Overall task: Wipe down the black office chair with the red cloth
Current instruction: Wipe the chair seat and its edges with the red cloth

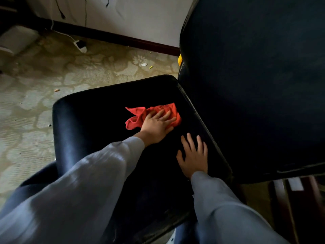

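The black office chair fills the middle and right of the view, its seat [98, 120] below me and its tall backrest [255, 76] rising at the right. A crumpled red cloth [135, 118] lies on the seat near the backrest seam. My left hand [156, 125] presses flat on the cloth, fingers spread toward the backrest. My right hand [193, 155] rests flat on the bare seat just beside the seam, fingers apart, holding nothing. Both arms wear grey-blue sleeves.
Patterned pale carpet [35, 95] lies left of the chair, with small bits of litter on it. A white wall with a dark baseboard [123, 39] runs along the back, with cables and a white plug [80, 45] on the floor. Dark wooden furniture [297, 199] stands at the lower right.
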`<state>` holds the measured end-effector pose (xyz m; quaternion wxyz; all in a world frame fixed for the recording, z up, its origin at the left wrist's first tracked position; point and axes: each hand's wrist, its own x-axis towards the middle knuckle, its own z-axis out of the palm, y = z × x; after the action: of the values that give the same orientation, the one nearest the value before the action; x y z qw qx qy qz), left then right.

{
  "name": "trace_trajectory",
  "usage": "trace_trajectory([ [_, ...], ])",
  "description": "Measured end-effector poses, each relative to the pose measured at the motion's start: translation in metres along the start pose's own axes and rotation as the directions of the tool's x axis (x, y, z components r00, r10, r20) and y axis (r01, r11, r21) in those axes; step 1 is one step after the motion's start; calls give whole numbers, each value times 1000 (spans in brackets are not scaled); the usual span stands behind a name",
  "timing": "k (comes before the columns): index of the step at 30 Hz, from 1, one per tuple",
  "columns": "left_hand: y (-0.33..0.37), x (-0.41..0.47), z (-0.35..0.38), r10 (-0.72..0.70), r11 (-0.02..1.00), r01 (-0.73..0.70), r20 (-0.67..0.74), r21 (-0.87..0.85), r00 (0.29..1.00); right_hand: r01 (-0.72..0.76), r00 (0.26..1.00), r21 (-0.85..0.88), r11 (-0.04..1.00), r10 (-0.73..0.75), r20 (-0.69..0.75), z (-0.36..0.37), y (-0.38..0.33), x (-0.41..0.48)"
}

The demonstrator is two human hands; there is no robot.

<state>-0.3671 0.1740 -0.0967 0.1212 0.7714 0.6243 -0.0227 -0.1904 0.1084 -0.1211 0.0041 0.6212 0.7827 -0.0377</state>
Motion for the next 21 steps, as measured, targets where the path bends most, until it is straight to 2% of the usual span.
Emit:
trace_trajectory([
  [10,18,-25,-6,72,997,-69,104,-30,992,78,997,48,996,-77,-22,-2,14,15],
  [12,11,-27,-17,97,976,-74,104,-202,990,99,995,60,993,-97,-33,0,18,20],
  [13,6,-27,-23,88,897,-33,106,-440,990,112,993,60,992,-109,-41,2,20,21],
  [14,2,-27,-34,58,686,44,115,-726,992,122,992,68,990,-119,-47,4,22,23],
  [15,-4,-23,-42,-19,383,97,97,-919,995,127,991,79,989,-124,-48,5,24,25],
  [16,-14,-14,-51,-172,145,110,85,-983,981,131,991,91,987,-127,-51,6,26,27],
  [17,-26,-3,-61,-315,22,103,91,-994,945,132,990,95,987,-128,-53,6,26,30],
  [18,-37,8,-71,-408,-43,98,107,-994,907,130,991,88,988,-126,-53,6,27,31],
  [19,-49,21,-80,-470,-58,93,109,-994,876,125,991,80,989,-121,-50,6,27,32],
  [20,-58,32,-91,-506,-28,103,103,-994,856,119,992,72,990,-116,-45,6,28,34],
  [21,-67,44,-96,-544,53,124,76,-991,836,117,993,57,991,-115,-40,7,29,35],
])
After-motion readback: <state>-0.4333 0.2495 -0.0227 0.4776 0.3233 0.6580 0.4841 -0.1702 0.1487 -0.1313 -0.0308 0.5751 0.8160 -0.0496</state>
